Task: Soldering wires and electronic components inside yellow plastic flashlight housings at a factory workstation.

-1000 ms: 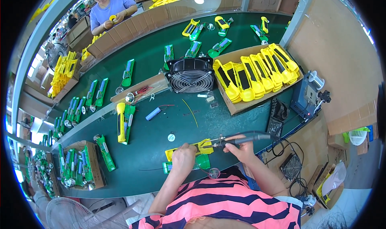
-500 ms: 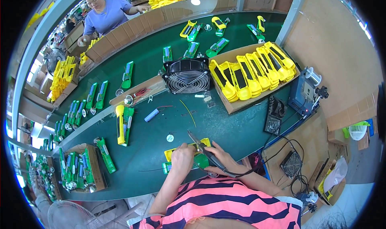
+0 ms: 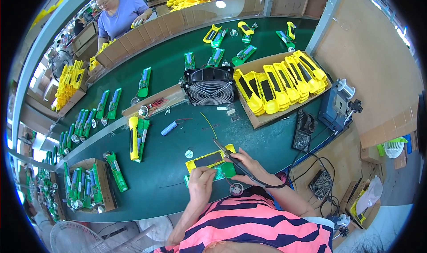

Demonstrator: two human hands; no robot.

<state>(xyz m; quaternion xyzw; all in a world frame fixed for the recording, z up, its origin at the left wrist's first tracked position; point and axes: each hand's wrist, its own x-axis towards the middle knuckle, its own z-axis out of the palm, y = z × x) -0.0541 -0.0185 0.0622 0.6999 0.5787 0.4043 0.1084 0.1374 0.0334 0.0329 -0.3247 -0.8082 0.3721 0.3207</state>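
Flashlight shell [image 3: 208, 158] lies along my surface's [image 3: 164, 164] near edge, past left hand [image 3: 201, 182], grip hidden; right hand [image 3: 252, 166] holds soldering iron [image 3: 228, 154].

Left hand [image 3: 200, 185] shifted from yellow casing [image 3: 209, 158] to green casing [image 3: 228, 170].

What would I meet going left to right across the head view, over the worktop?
Cardboard box of green parts → standalone yellow casing → blue cylinder → left hand → right hand → black holder → blue unit.
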